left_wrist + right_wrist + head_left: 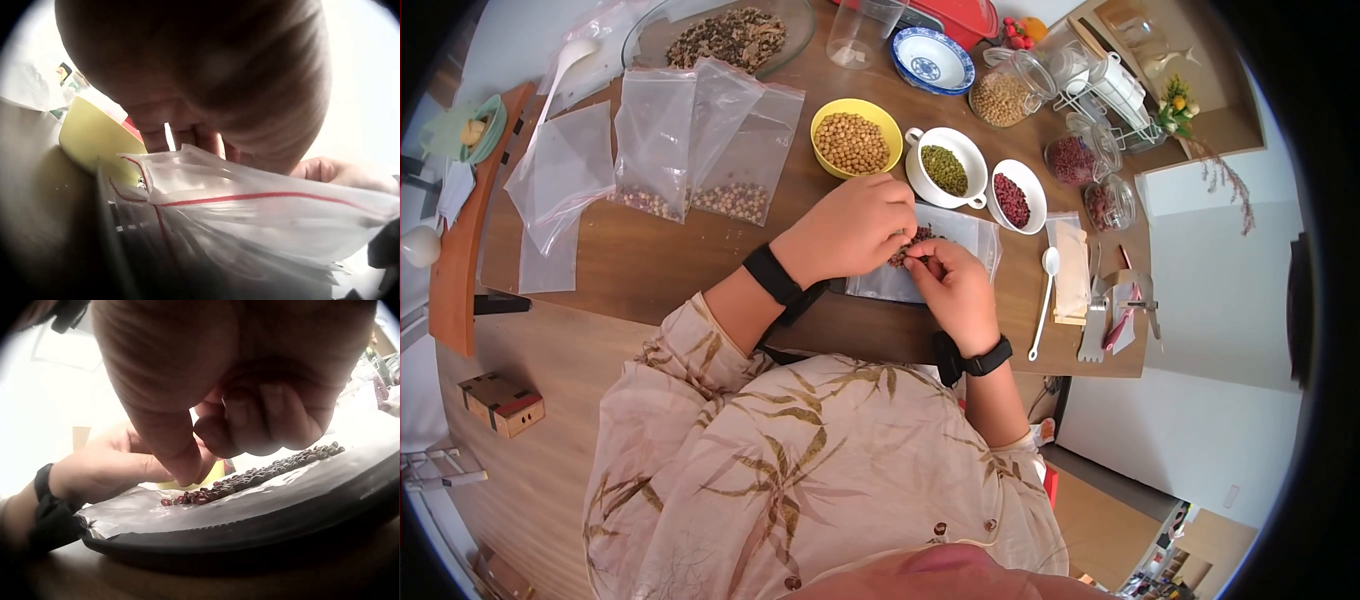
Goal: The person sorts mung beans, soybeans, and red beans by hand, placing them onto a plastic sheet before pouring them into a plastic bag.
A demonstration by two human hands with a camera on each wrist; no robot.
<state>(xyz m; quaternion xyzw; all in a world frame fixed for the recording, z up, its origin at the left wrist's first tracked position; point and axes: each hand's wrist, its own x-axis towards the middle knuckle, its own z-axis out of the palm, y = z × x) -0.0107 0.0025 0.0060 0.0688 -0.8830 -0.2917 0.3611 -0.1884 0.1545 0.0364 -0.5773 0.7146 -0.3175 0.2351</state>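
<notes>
Left hand: the left hand (855, 230) lies knuckles-up on the clear zip-lock plastic bag (960, 232), fingers curled down onto its near edge; in the left wrist view the fingertips (206, 139) sit at the red-striped mouth of the bag (262, 206) and seem to hold it, though the exact grip is hidden.
Right hand: the right hand (953, 288) is at 4 o'clock from the left hand and touching it, fingers curled tight, thumb and forefinger (178, 453) pinched together at the bag; what they nip is too small to tell.
Bag: flat on the wooden bench (670, 260) under both hands, with a small heap of dark red beans (250, 481) inside.
At 12 o'clock of the hands: a round yellow bowl of pale beans (855, 140), a white handled cup of green beans (946, 166) and a small white oval dish of red beans (1013, 196), side by side.
At 3 o'clock: a white plastic spoon (1042, 300) lying near the bench edge.
At 10 o'clock: two clear bags with beans at the bottom (700, 150), lying overlapped.
At 1 o'clock, farther off: a blue-and-white patterned saucer (933, 60) and several glass jars (1010, 92).
</notes>
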